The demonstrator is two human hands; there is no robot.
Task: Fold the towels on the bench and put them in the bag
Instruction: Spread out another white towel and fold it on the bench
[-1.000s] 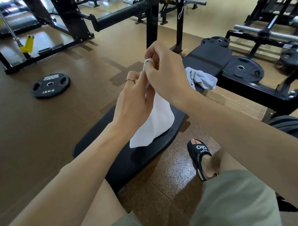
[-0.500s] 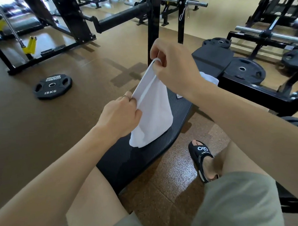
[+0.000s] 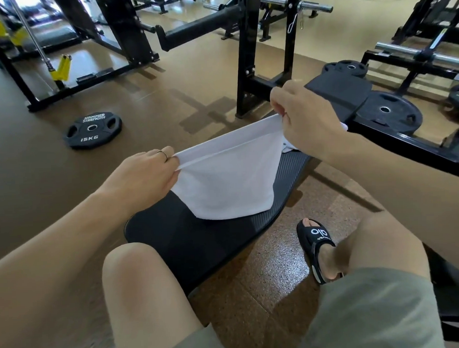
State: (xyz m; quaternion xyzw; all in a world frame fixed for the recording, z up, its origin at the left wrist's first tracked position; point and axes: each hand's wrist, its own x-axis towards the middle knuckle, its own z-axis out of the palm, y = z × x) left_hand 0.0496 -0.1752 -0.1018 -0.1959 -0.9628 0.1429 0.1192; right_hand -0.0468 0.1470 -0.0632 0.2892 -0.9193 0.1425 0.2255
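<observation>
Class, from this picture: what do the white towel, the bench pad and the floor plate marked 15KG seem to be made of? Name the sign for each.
White towel: soft matte cloth, probably terry; it sags between the hands.
Bench pad: black padded vinyl or similar, finely ribbed, slight sheen.
15KG plate: matte black, likely rubber-coated; moulded white lettering, metal-looking centre ring.

My hands were bunched together w/ the white towel (image 3: 231, 179) pinched up high. Now they've pulled apart: left hand (image 3: 144, 175) dropped down and out to the left, right hand (image 3: 307, 117) went right. Towel's top edge is stretched taut btwn them, cloth spread wide, its bottom fold now lying on the bench pad (image 3: 200, 243) instead of hanging narrow.
</observation>
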